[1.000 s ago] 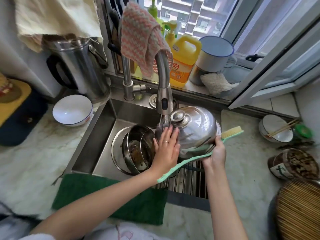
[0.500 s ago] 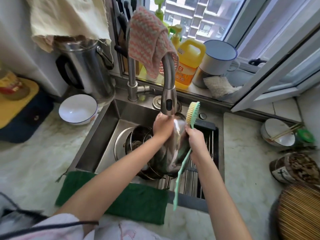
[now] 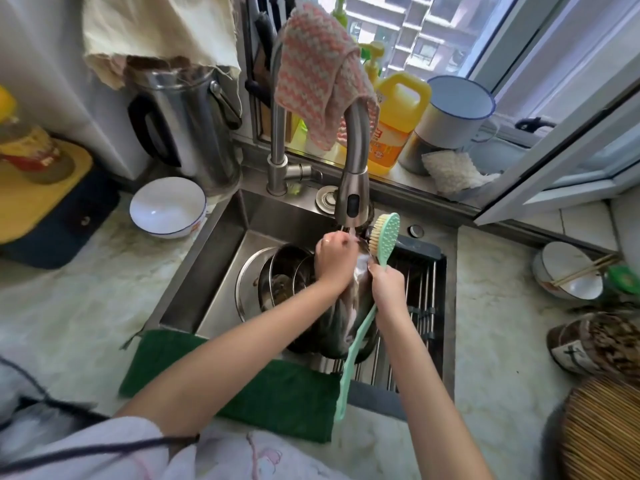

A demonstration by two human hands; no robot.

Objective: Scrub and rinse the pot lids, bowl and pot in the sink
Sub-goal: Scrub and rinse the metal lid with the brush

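A steel pot lid (image 3: 341,323) stands on edge in the sink (image 3: 221,271), under the faucet head (image 3: 353,199). My left hand (image 3: 334,259) grips the lid's upper rim, right below the running water. My right hand (image 3: 386,282) holds the lid's right side together with a long green scrub brush (image 3: 382,237), bristles pointing up and left. Left of the lid, a steel pot (image 3: 284,275) lies in the sink basin with another lid (image 3: 246,282) behind it.
A white bowl (image 3: 168,206) and a steel kettle (image 3: 187,123) sit on the counter left of the sink. A green cloth (image 3: 242,382) hangs over the sink's front edge. A drain rack (image 3: 419,299) fills the sink's right part. A yellow detergent jug (image 3: 394,123) stands on the windowsill.
The lid was turned from dome-up to standing on edge. The brush swung from lying across to pointing upward. My left hand moved from the lid's side to its top rim.
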